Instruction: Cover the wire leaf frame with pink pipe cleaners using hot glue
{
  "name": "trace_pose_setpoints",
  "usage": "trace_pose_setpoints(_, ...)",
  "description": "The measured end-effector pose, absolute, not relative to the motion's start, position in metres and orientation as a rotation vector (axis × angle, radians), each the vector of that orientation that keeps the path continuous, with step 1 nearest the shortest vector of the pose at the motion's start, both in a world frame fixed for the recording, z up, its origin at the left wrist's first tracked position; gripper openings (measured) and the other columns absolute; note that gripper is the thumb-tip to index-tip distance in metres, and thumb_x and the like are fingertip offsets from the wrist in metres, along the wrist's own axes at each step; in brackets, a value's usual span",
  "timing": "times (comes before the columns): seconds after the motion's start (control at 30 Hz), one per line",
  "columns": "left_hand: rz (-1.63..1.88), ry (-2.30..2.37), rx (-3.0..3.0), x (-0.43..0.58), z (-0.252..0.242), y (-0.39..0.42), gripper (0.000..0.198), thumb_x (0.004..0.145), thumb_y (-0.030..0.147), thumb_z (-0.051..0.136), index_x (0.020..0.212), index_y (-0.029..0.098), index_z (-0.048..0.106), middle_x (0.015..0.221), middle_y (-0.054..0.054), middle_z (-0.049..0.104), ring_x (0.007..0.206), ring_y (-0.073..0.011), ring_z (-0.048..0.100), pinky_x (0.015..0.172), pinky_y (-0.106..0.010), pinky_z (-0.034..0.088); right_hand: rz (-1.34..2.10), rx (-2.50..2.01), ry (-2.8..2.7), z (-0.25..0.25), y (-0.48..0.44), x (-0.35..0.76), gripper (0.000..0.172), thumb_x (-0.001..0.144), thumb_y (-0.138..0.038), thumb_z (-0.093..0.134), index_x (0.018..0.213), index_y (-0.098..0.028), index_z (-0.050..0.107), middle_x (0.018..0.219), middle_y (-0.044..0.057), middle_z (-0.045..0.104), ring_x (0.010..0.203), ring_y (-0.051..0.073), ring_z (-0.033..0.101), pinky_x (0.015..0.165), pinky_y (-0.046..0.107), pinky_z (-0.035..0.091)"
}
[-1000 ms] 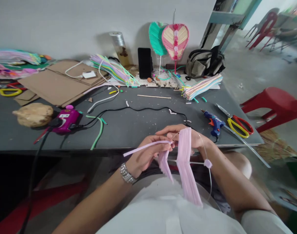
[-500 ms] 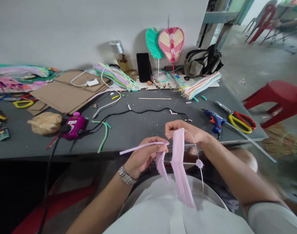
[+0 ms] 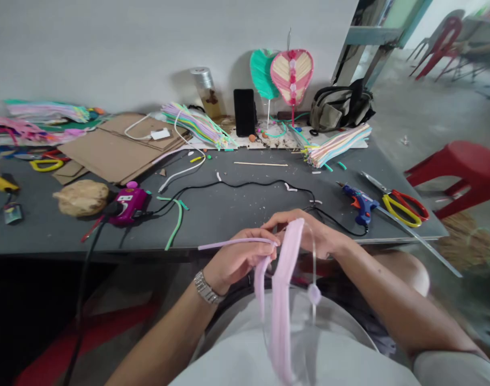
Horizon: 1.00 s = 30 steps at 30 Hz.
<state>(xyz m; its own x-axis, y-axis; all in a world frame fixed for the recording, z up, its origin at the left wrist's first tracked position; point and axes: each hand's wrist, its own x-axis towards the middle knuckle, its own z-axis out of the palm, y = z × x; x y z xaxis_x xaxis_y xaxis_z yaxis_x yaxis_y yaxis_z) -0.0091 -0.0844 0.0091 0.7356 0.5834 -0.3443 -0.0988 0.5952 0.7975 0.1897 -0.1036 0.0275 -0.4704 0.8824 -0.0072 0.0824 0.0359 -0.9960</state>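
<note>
Left hand: The left hand (image 3: 239, 260) is closed in a narrow grip. Its fingers (image 3: 265, 241) hold a thin lilac strip (image 3: 229, 244), and the long free end points away to the left. A metal wristwatch (image 3: 207, 287) sits on this wrist.

Right hand: The right hand (image 3: 305, 230) is also in a narrow grip, with the fingers curved at the top of a pale pink fuzzy bundle (image 3: 283, 300). The left fingertips come very near to these fingers, maybe touching.

Task's thing: The pale pink fuzzy bundle hangs down from the grip, toward the person's lap. Just beside it, a thin clear line (image 3: 313, 262) falls from the right hand and carries a small pink pompom (image 3: 314, 294).

Step in hand: It seems both hands are fixing the lilac strip at the top of the bundle. The exact contact is partly hidden by the fingers.

Next move: The judgement is that the strip needs a steady hold at the bundle, with the free end kept under control.

Ahead of the grip: On the dark grey table (image 3: 229, 214) lies a black cord (image 3: 245, 185). To the right are a blue glue gun (image 3: 359, 206) and yellow-and-red scissors (image 3: 401, 206).
</note>
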Motion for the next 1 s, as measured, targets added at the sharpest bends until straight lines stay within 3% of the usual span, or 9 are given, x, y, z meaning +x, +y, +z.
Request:
trace_pose_setpoints(0.1, 0.471, 0.666, 0.796, -0.023, 0.001, -0.079, 0.016, 0.071, 0.028, 0.085, 0.076, 0.017, 0.075, 0.06, -0.001, 0.061, 0.054, -0.0125, 0.054, 0.054, -0.026, 0.043, 1.376, -1.077, -1.56, 0.019, -0.097, 0.174, 0.026, 0.081, -0.041, 0.072, 0.074, -0.017, 0.064, 0.07, 0.0, 0.063, 0.069, 0.016, 0.059, 0.065, 0.027, 0.046)
trace_pose_setpoints(0.23, 0.586, 0.595, 0.672, -0.037, -0.003, -0.068, 0.017, 0.074, 0.023, 0.083, 0.071, 0.018, 0.067, 0.059, 0.002, 0.052, 0.055, -0.009, 0.047, 0.055, -0.023, 0.041, 1.525, -0.834, -1.366, 0.034, -0.092, 0.188, 0.029, 0.079, -0.044, 0.077, 0.078, -0.019, 0.063, 0.065, -0.005, 0.054, 0.055, 0.009, 0.043, 0.053, 0.023, 0.034)
trace_pose_setpoints(0.33, 0.688, 0.559, 0.551, -0.042, -0.006, -0.06, 0.02, 0.074, 0.018, 0.083, 0.071, 0.017, 0.064, 0.063, 0.003, 0.049, 0.057, -0.0075, 0.045, 0.058, -0.022, 0.041, 1.329, -0.787, -1.127, 0.057, -0.097, 0.219, 0.034, 0.08, -0.047, 0.078, 0.075, -0.021, 0.057, 0.061, -0.008, 0.045, 0.047, 0.006, 0.028, 0.047, 0.023, 0.026)
trace_pose_setpoints(0.43, 0.73, 0.521, 0.512, -0.04, -0.01, -0.058, 0.021, 0.073, 0.019, 0.084, 0.074, 0.017, 0.063, 0.065, 0.004, 0.049, 0.059, -0.0079, 0.046, 0.062, -0.023, 0.044, 0.984, -0.992, -1.095, 0.063, -0.103, 0.232, 0.037, 0.09, -0.048, 0.066, 0.067, -0.022, 0.054, 0.058, -0.006, 0.045, 0.047, 0.009, 0.034, 0.047, 0.024, 0.029)
trace_pose_setpoints(0.5, 0.722, 0.546, 0.55, -0.034, -0.01, -0.06, 0.021, 0.073, 0.022, 0.085, 0.075, 0.017, 0.065, 0.063, 0.004, 0.05, 0.059, -0.0086, 0.047, 0.062, -0.023, 0.046, 0.779, -1.217, -1.225, 0.053, -0.109, 0.22, 0.035, 0.092, -0.039, 0.064, 0.064, -0.02, 0.056, 0.057, -0.003, 0.05, 0.052, 0.011, 0.044, 0.051, 0.025, 0.035)
trace_pose_setpoints(0.6, 0.706, 0.67, 0.657, -0.019, -0.006, -0.069, 0.022, 0.072, 0.026, 0.088, 0.079, 0.015, 0.07, 0.063, 0.002, 0.059, 0.058, -0.0096, 0.052, 0.058, -0.022, 0.045, 0.574, -1.238, -1.491, 0.03, -0.118, 0.186, 0.004, 0.089, -0.021, 0.064, 0.085, -0.018, 0.066, 0.083, 0.002, 0.068, 0.075, 0.015, 0.061, 0.068, 0.027, 0.047)
trace_pose_setpoints(0.7, 0.707, 0.768, 0.73, -0.005, 0.003, -0.081, 0.027, 0.068, 0.026, 0.091, 0.084, 0.012, 0.075, 0.066, -0.001, 0.068, 0.054, -0.0085, 0.054, 0.05, -0.019, 0.041, 0.233, -1.143, -1.72, 0.013, -0.126, 0.166, 0.012, 0.094, -0.017, 0.056, 0.085, -0.019, 0.064, 0.09, 0.007, 0.067, 0.081, 0.018, 0.06, 0.072, 0.031, 0.048)
trace_pose_setpoints(0.83, 0.742, 0.764, 0.752, 0.007, 0.01, -0.09, 0.027, 0.067, 0.029, 0.092, 0.083, 0.011, 0.079, 0.059, 0.001, 0.065, 0.049, -0.0064, 0.051, 0.046, -0.017, 0.038, -0.102, -1.115, -1.832, 0.0, -0.129, 0.174, 0.018, 0.097, -0.013, 0.052, 0.087, -0.02, 0.066, 0.085, 0.006, 0.065, 0.075, 0.018, 0.056, 0.068, 0.032, 0.044)
trace_pose_setpoints(1.0, 0.77, 0.725, 0.748, 0.015, 0.009, -0.092, 0.026, 0.068, 0.029, 0.091, 0.084, 0.012, 0.082, 0.067, -0.004, 0.072, 0.059, -0.0111, 0.062, 0.053, -0.02, 0.046, -0.32, -1.067, -1.949, -0.016, -0.13, 0.189, 0.027, 0.096, -0.013, 0.047, 0.098, -0.023, 0.072, 0.078, 0.005, 0.061, 0.069, 0.02, 0.053, 0.064, 0.035, 0.04)
